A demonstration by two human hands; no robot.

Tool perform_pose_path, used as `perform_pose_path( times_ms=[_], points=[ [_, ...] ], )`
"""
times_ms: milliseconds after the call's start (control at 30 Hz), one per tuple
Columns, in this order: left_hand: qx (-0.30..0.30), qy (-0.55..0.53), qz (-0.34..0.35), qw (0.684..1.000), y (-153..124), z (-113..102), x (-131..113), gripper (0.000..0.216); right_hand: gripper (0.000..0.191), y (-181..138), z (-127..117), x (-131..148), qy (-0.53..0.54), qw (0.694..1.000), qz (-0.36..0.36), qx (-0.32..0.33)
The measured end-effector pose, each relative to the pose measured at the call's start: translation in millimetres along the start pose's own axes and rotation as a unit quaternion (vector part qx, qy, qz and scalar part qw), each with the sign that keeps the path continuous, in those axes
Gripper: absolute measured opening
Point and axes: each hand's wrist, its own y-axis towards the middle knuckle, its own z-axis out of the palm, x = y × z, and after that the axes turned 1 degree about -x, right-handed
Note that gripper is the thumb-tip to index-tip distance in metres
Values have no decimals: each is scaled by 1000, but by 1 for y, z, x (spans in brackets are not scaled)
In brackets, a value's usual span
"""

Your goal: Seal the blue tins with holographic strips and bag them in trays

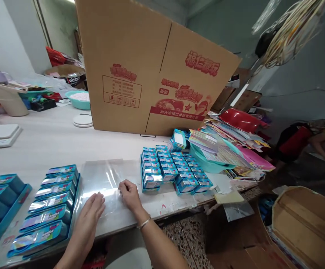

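Note:
A stack of clear plastic sheets (101, 175) lies flat on the white table in front of me, glossy with reflected light. My left hand (91, 213) rests over its near left part, fingers stretched out and close together, holding nothing. At the sheets' right side, my right hand (129, 194), with a bracelet at the wrist, has its fingers curled in a pinch on the plastic. Just left of the sheets stands a blue tray of small blue boxes with shiny tops (50, 201). Further right, several rows of similar small blue boxes (168, 164) stand in trays.
A large cardboard box (140, 67) rises at the back of the table. More blue boxes (0, 201) stand at the far left. To the right, a turquoise basin (210, 162) carries a pile of printed sheets. Beyond the table's edge is an open carton (305, 213).

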Motion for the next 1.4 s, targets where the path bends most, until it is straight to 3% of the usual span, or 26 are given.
perform_pose_path(
  times_ms=[167, 267, 333, 433, 500, 700, 767, 833, 900, 933, 1000, 1100, 1200, 1400],
  points=[
    [103, 70, -69, 990, 25, 33, -29, 65, 32, -22, -27, 10, -5, 996, -86, -20],
    [98, 113, -45, 988, 38, 41, -26, 63, 23, -35, -37, 12, -10, 991, -136, 2],
    [67, 99, -20, 993, 42, 40, -18, 58, 26, -43, -40, 8, 35, 996, -83, -23],
    [41, 72, 6, 997, 39, 35, -12, 53, 48, -50, -39, -1, 114, 988, 54, -87],
    [46, 67, 21, 996, 33, 32, -13, 49, 61, -51, -39, -5, 164, 975, 120, -93],
    [51, 37, 93, 994, 2, 29, -16, 38, 81, -52, -48, 8, 358, 892, 264, -80],
    [60, 17, 75, 995, -13, 24, -16, 38, 87, -61, -51, 15, 396, 867, 297, -59],
    [124, 8, 3, 992, -30, 13, -19, 33, 91, -75, -56, 23, 444, 840, 312, -23],
    [214, -3, -87, 973, -44, -5, -29, 62, 91, -91, -64, 31, 485, 822, 297, -4],
    [248, -16, -120, 961, -49, -15, -36, 76, 89, -99, -70, 36, 492, 824, 281, -6],
    [284, -41, -139, 948, -52, -33, -51, 82, 83, -113, -85, 45, 465, 851, 244, -22],
    [273, -6, -73, 959, -46, -47, -71, 72, 71, -127, -109, 59, 372, 908, 191, -20],
    [241, 78, 24, 967, -44, -46, -81, 54, 66, -132, -124, 68, 291, 943, 157, -23],
    [173, 150, 122, 966, -57, -45, -79, 29, 74, -135, -110, 81, 282, 938, 170, -107]
  ],
)
